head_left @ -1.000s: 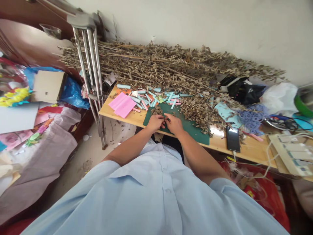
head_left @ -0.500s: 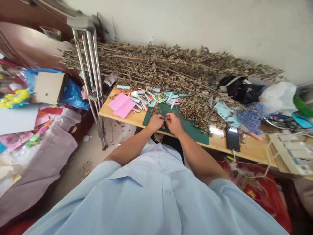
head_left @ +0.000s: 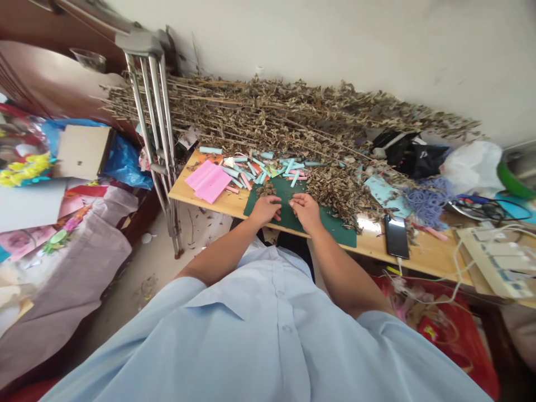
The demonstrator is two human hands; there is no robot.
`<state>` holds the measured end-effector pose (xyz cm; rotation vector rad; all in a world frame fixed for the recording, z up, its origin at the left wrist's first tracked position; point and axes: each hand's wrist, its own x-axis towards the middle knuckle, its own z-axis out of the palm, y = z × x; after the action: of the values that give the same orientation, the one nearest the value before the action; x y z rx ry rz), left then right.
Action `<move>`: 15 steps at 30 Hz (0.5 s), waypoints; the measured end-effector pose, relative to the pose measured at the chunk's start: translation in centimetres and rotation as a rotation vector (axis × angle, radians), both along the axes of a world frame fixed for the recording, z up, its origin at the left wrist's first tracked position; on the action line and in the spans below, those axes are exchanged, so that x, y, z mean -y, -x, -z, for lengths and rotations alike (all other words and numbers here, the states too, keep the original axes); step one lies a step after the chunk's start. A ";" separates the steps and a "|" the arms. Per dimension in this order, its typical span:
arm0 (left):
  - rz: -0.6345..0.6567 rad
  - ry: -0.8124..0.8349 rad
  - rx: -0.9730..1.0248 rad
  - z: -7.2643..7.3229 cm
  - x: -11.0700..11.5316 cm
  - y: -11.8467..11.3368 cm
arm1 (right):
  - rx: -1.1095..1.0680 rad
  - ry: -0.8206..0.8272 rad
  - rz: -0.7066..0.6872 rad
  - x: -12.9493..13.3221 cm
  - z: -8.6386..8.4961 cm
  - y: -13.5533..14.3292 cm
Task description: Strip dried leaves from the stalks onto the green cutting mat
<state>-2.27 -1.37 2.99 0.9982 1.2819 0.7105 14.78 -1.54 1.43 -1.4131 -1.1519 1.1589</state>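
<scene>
A dark green mat (head_left: 337, 230) lies on the wooden table. Over its left part is my left hand (head_left: 266, 210), fingers curled, beside a small clump of crumbled dry leaves (head_left: 266, 191); whether it holds anything is too small to tell. My right hand (head_left: 305, 211) is a short way to the right, thumb and fingertips pinched together on something I cannot make out. A gap separates the two hands. Behind the mat lie blue and pink paper rolls (head_left: 295, 167), and a heap of dry leaves (head_left: 335, 190) covers its right back part. Pink paper sheets (head_left: 208, 181) rest at the left.
Long dried stalks (head_left: 251, 111) line the wall. Metal crutches (head_left: 156, 111) stand at the table's left end. To the right are a phone (head_left: 396, 235) with a cable, blue yarn (head_left: 427, 202) and a power strip (head_left: 494, 262). A cloth-covered surface is at far left.
My right hand has moved right, away from my left hand, opening a gap between them. My left hand has stayed nearly in place.
</scene>
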 end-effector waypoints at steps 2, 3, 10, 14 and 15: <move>-0.073 0.019 0.169 -0.4 0.5 0.3 | -0.017 -0.035 0.011 0.5 -0.9 0.1; -0.114 0.026 0.285 -0.5 0.7 0.5 | -0.008 -0.064 0.010 0.8 -1.6 0.4; -0.220 0.222 0.995 -2.5 1.8 0.3 | 0.394 -0.382 -0.183 4.4 -6.3 3.3; -0.214 0.240 1.106 -3.8 2.2 -0.5 | 0.822 -0.560 -0.335 5.1 -6.3 4.0; -0.222 0.244 1.109 -3.9 2.3 -0.6 | 0.876 -0.588 -0.353 5.2 -6.2 4.0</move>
<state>-1.63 -3.63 6.90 0.1499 0.4634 1.0364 10.83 -6.71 7.60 -1.2734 -2.2027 0.2927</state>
